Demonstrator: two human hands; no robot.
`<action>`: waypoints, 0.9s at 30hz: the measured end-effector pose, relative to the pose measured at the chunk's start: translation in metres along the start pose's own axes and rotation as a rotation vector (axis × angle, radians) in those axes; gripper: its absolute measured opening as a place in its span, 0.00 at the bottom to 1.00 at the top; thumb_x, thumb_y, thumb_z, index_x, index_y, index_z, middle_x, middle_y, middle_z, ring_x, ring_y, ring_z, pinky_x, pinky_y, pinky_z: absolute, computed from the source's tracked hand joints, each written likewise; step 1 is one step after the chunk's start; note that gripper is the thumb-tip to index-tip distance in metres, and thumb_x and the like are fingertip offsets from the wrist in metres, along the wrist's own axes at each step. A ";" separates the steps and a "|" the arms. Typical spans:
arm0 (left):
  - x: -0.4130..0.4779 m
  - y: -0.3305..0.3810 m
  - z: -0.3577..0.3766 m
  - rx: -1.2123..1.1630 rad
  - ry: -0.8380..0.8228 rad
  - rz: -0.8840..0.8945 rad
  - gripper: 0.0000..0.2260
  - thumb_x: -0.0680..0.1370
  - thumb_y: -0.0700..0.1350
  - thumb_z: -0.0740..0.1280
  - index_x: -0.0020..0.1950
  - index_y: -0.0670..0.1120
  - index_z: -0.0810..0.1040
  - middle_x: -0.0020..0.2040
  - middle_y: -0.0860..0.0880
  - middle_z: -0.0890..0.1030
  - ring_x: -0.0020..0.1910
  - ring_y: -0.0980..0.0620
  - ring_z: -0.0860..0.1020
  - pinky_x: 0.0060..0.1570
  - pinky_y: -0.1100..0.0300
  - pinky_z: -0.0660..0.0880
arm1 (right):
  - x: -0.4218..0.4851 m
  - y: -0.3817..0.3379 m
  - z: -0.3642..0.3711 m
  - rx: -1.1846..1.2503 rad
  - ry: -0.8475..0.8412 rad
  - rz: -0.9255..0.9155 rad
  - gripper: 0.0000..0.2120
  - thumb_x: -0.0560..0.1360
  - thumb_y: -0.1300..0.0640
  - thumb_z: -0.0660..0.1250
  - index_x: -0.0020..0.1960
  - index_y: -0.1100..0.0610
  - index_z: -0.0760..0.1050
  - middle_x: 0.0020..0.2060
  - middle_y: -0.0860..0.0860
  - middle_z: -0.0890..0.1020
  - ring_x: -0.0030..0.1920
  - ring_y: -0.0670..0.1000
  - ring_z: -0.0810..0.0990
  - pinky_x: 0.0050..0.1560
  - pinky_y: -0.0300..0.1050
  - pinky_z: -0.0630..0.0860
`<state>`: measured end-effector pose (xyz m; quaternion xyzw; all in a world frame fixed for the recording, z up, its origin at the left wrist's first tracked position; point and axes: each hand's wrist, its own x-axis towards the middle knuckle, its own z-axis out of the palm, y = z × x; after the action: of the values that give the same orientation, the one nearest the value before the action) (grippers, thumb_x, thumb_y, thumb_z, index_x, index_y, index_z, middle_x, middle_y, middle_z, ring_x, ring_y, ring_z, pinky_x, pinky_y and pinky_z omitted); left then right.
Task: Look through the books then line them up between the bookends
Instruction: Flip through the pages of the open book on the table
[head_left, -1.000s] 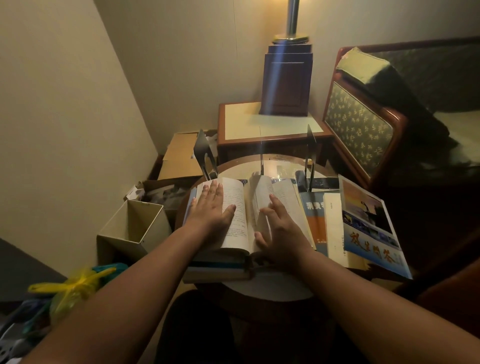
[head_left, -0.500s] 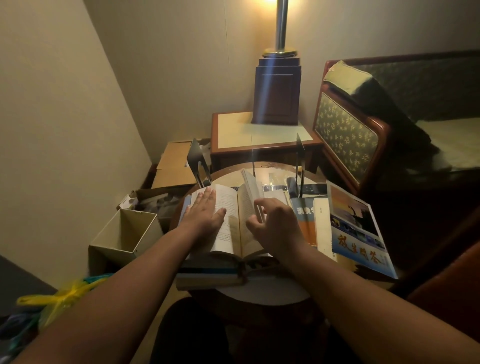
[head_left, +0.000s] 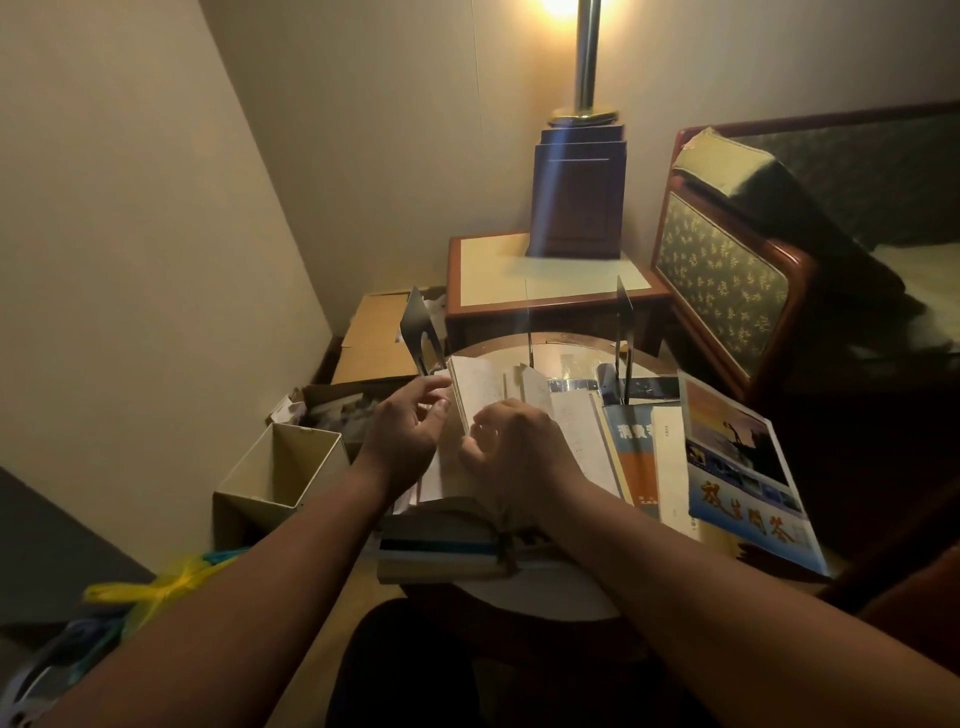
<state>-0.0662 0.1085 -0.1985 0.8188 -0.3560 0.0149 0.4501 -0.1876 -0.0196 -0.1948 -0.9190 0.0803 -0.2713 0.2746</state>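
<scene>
An open book (head_left: 571, 421) lies on a stack of closed books (head_left: 441, 551) on the round table (head_left: 545, 587). My right hand (head_left: 511, 441) is curled and pinches a batch of its pages (head_left: 460, 397), which stands upright. Just left of those pages my left hand (head_left: 410, 431) hovers, fingers relaxed and palm turned toward them. Behind stand a black left bookend (head_left: 418, 332) and a right bookend (head_left: 623, 322), with a thin upright plate (head_left: 527, 327) between them. To the right lie a blue-and-orange book (head_left: 636, 452), a white book (head_left: 672, 467) and a blue picture book (head_left: 743, 467).
A cream open box (head_left: 280, 467) and a cardboard box (head_left: 374, 338) sit left of the table. Behind it stands a side table (head_left: 550, 280) with a lamp base (head_left: 576, 202). A patterned armchair (head_left: 727, 270) is at right, a yellow bag (head_left: 156, 582) at lower left.
My left hand has lifted off the left page. My right hand has swung a batch of pages leftward, from the right side up to vertical. The camera tilted upward.
</scene>
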 end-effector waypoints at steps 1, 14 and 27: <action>0.002 0.000 -0.001 -0.016 -0.043 -0.063 0.13 0.81 0.48 0.63 0.65 0.52 0.75 0.59 0.50 0.79 0.55 0.53 0.79 0.45 0.58 0.81 | 0.000 0.000 0.003 -0.004 0.003 -0.020 0.13 0.77 0.50 0.70 0.51 0.61 0.82 0.49 0.56 0.85 0.45 0.52 0.83 0.46 0.44 0.82; -0.004 0.011 0.006 0.361 -0.191 -0.129 0.19 0.81 0.58 0.58 0.70 0.55 0.72 0.66 0.47 0.69 0.66 0.46 0.68 0.57 0.54 0.70 | -0.009 0.022 0.023 0.110 -0.062 -0.103 0.13 0.76 0.60 0.71 0.60 0.61 0.78 0.63 0.59 0.78 0.63 0.58 0.79 0.59 0.42 0.79; -0.005 0.000 0.002 0.543 -0.363 0.013 0.26 0.81 0.53 0.60 0.78 0.56 0.57 0.80 0.52 0.53 0.79 0.48 0.48 0.75 0.39 0.53 | -0.015 0.031 0.032 0.001 -0.216 -0.062 0.20 0.82 0.53 0.62 0.72 0.58 0.70 0.72 0.57 0.72 0.73 0.57 0.70 0.68 0.49 0.70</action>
<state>-0.0705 0.1104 -0.2017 0.8960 -0.4186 -0.0339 0.1444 -0.1825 -0.0265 -0.2416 -0.9447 0.0217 -0.1791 0.2737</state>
